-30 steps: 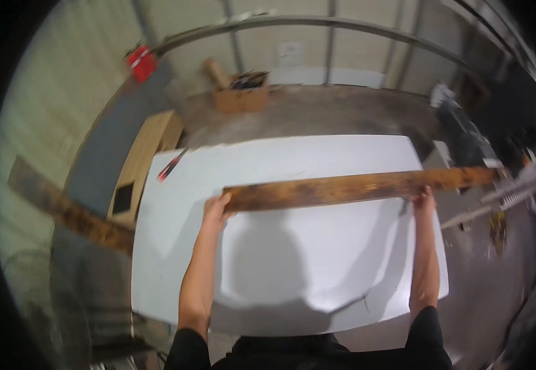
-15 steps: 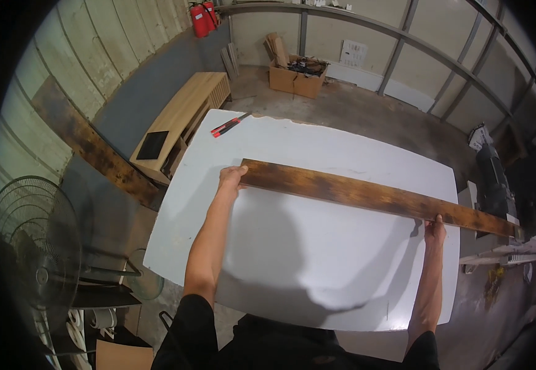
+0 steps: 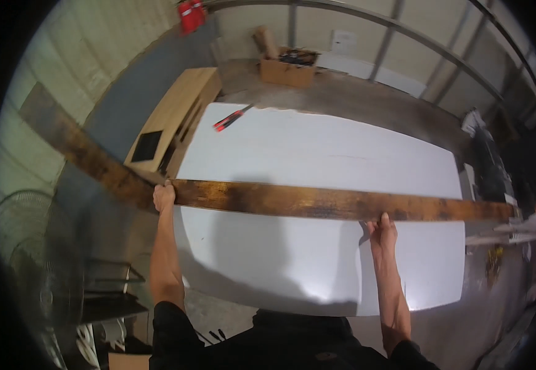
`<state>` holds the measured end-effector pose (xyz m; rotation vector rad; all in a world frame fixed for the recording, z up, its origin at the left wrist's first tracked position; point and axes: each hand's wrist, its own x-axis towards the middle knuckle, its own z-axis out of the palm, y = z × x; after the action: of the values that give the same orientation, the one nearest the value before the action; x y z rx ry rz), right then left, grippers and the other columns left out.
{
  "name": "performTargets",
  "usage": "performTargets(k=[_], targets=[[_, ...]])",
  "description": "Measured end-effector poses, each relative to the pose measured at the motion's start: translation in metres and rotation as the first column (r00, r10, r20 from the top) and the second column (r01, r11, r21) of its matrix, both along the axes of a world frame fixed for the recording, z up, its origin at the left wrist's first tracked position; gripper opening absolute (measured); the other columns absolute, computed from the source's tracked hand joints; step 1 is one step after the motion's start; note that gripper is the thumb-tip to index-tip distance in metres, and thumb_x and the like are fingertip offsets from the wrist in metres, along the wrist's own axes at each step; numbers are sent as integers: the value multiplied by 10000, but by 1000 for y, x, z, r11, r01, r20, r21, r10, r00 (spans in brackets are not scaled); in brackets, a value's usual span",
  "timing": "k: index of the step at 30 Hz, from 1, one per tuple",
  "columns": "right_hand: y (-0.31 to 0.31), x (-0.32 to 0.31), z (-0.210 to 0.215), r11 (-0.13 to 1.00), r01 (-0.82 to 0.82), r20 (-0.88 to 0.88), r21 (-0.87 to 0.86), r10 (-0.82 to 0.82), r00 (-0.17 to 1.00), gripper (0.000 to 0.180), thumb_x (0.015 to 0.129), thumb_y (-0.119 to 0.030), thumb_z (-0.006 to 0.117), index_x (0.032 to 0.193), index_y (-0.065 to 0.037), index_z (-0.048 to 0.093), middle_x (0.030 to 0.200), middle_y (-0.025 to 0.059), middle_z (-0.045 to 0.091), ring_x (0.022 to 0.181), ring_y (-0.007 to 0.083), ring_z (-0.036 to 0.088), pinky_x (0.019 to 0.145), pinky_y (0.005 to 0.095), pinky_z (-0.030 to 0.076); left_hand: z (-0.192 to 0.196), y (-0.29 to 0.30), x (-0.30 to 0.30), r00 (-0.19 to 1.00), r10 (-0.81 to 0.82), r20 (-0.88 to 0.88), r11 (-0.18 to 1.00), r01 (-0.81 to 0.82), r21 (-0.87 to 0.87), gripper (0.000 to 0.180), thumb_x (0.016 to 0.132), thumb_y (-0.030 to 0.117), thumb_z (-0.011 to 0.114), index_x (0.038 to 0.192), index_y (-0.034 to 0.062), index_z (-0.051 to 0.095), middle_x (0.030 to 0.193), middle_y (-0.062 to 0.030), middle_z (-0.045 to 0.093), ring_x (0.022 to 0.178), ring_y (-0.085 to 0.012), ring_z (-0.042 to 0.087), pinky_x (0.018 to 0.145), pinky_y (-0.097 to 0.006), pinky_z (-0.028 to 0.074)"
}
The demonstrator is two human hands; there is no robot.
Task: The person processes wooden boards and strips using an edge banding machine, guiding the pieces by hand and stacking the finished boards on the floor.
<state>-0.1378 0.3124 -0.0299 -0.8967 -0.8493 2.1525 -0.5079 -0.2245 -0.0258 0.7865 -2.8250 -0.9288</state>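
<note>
A long brown wooden board (image 3: pixel 292 198) with dark, scorched-looking patches lies crosswise in front of me, held over the white tabletop (image 3: pixel 317 139). Its left end is gripped by my left hand (image 3: pixel 164 196), the thumb on top. My right hand (image 3: pixel 384 233) pinches the near edge right of the middle, thumb above and fingers partly hidden below. Past the right side of the table, the board's far end reaches toward a dark machine (image 3: pixel 493 166). On the table's far left part rests a red and black hand tool (image 3: pixel 232 117), apart from both hands.
A similar brown board (image 3: pixel 89 151) leans at the left wall. Beyond the table's left corner stands a light wooden cabinet (image 3: pixel 172 111). A cardboard box (image 3: pixel 286 71) with odds and ends sits at the back. At lower left is a fan (image 3: pixel 43 283); red extinguishers (image 3: pixel 191 15) hang at the back left.
Both hands have moved left with the board, drawing it leftward across the table. Its left end now sits at the table's left edge, and the board lies more level in view.
</note>
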Motion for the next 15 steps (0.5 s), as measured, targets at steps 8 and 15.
performTargets(k=[8,15], targets=[[-139,71,24,953,-278,-97,-121,267,959,269,933,-197,696,1161,-101,589,1105,20,642,1002,180,611,973,386,499,24,-111,54,838,469,-279,879,-413,237,516,962,512,494,998,52,726,1000,-162,714,983,-338,654,873,-447,475],[-135,72,33,788,-587,-40,-183,591,806,325,909,-261,717,1106,-13,645,1076,99,679,1103,221,614,1016,388,480,-13,-163,79,560,711,-425,563,-90,822,411,985,313,549,658,65,569,621,-45,529,583,-176,461,594,-323,375]])
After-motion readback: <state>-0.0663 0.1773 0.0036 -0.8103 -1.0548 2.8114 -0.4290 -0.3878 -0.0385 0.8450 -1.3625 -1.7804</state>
